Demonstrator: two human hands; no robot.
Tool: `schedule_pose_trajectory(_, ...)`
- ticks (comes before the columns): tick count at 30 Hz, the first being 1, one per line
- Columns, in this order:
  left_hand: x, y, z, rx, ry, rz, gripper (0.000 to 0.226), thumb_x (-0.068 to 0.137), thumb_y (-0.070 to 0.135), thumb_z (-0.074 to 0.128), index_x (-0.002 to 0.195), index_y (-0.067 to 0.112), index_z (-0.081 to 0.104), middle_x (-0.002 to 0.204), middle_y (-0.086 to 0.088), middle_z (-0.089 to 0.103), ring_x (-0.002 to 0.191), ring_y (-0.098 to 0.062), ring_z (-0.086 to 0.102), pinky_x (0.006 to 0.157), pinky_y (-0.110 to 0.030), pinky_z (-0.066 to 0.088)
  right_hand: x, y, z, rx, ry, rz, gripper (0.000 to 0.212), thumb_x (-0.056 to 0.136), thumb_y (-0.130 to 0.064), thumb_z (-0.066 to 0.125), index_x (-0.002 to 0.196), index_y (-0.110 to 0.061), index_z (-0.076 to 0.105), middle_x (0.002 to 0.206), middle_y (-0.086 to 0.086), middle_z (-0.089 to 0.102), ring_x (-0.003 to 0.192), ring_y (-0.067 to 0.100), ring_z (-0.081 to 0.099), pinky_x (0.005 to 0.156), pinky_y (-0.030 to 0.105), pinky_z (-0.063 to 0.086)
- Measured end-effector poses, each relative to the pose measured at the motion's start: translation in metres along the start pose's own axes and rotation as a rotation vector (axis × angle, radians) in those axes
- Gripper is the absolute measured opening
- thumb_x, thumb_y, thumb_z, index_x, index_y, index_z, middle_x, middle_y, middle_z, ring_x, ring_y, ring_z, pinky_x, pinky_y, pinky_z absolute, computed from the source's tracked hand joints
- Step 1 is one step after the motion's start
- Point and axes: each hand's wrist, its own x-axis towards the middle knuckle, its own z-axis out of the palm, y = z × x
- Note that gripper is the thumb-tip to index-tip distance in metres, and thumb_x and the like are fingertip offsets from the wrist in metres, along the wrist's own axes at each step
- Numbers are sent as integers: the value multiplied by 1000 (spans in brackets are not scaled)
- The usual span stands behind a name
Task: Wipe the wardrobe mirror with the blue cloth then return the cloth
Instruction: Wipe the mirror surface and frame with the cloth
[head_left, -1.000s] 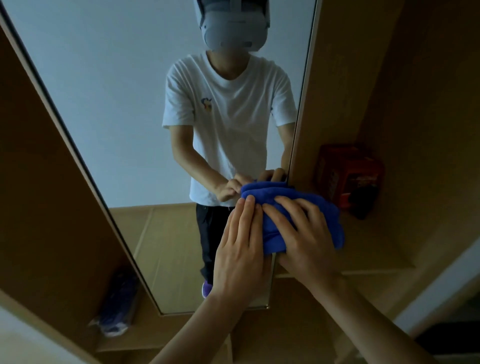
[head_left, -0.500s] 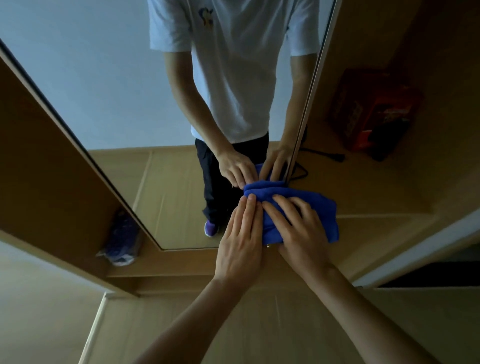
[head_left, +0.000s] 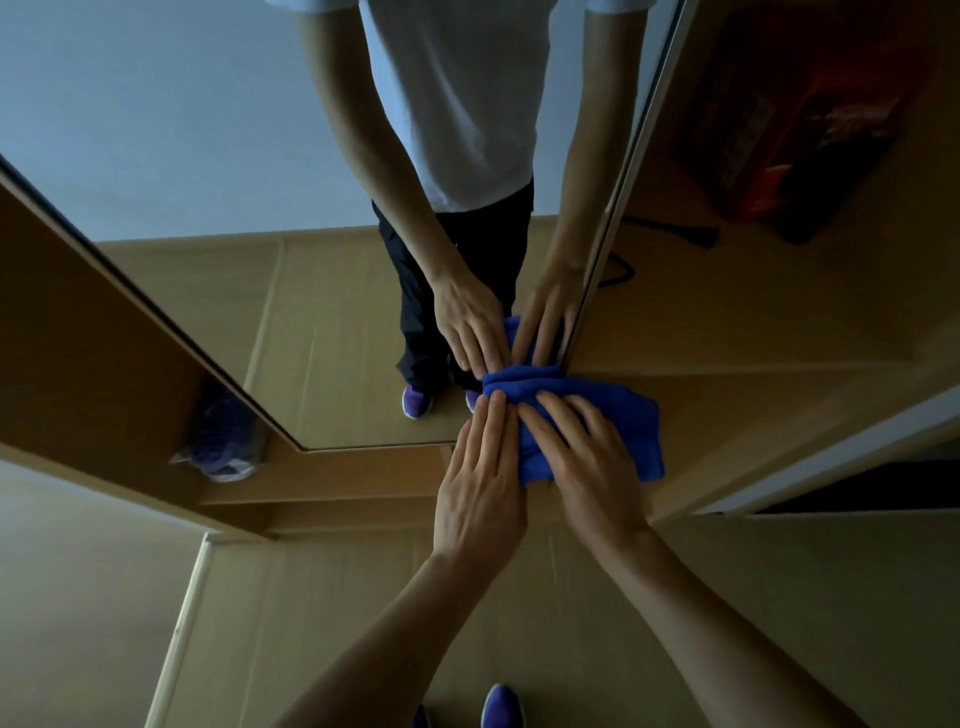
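The blue cloth (head_left: 618, 415) is bunched against the lower right corner of the wardrobe mirror (head_left: 208, 182). My left hand (head_left: 480, 478) lies flat with straight fingers, its fingertips on the cloth's left edge. My right hand (head_left: 587, 457) presses on the cloth's middle with fingers spread and straight. Part of the cloth hangs past the mirror's right edge, over the wooden frame. The mirror reflects both hands, the cloth, a white shirt and dark trousers.
An open shelf (head_left: 727, 322) to the right of the mirror holds a red box (head_left: 810, 135) and a black cable (head_left: 670, 228). A bag with dark contents (head_left: 223, 441) lies on the low shelf at left. My purple shoes (head_left: 501, 706) stand on the wooden floor.
Both hands have slid the cloth down the mirror from about mid-height to its bottom right corner. My view has tilted downward with them.
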Motion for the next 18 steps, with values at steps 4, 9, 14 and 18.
schedule_pose_trajectory(4,-8,-8,18,1,-95,-38,70,99,14,57,159,1,22,168,-16,19,157,-27,15,124,-45,28,-9,-2,17,4,-62,15,51,89,-11,65,139,-13,57,141,10,58,126,32,55,101,45,50)
schedule_pose_trajectory(9,-14,-16,33,6,-157,-67,68,101,15,54,159,2,22,168,-15,19,157,-26,14,127,-40,21,-16,-3,36,3,-114,56,55,82,-10,73,136,-12,60,137,11,60,123,32,58,98,45,53)
schedule_pose_trajectory(14,-17,-24,44,13,-278,-105,70,102,17,46,162,9,11,170,-8,9,158,-20,5,129,-36,9,-20,-7,53,65,-248,143,57,82,-5,70,137,-12,58,139,10,59,124,32,57,99,44,52)
schedule_pose_trajectory(18,-12,-31,46,42,-412,-132,73,103,21,41,163,16,0,172,-2,-3,158,-17,-4,129,-33,3,-19,-7,61,139,-391,216,62,86,-3,67,144,-16,51,146,6,53,132,27,50,107,41,44)
